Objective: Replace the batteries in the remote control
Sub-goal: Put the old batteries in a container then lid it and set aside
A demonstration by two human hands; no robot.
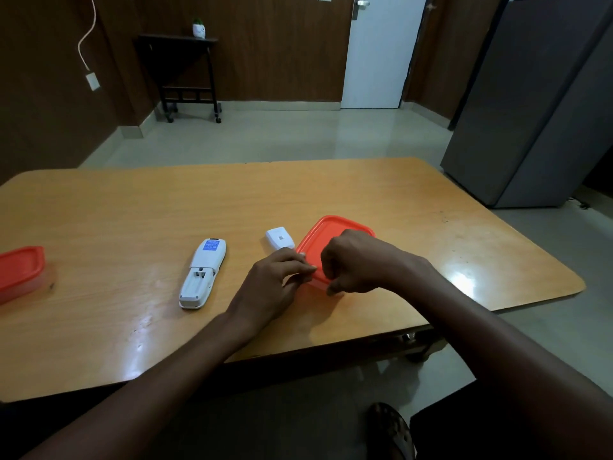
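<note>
A white remote control (202, 273) lies face down on the wooden table (132, 210), its battery compartment open and showing no batteries. Its white battery cover (280, 238) rests to the right, beside a box with an orange lid (326, 235). My left hand (272, 287) presses its fingertips against the lid's near-left edge. My right hand (356, 262) curls over the lid's near corner, fingers hooked on the rim. The box's contents are hidden.
A second orange-lidded box (20, 272) sits at the table's left edge. Beyond the table are a grey fridge (537, 104) at right, a white door (381, 51), and a dark side table (185, 74) holding a small potted plant (198, 28).
</note>
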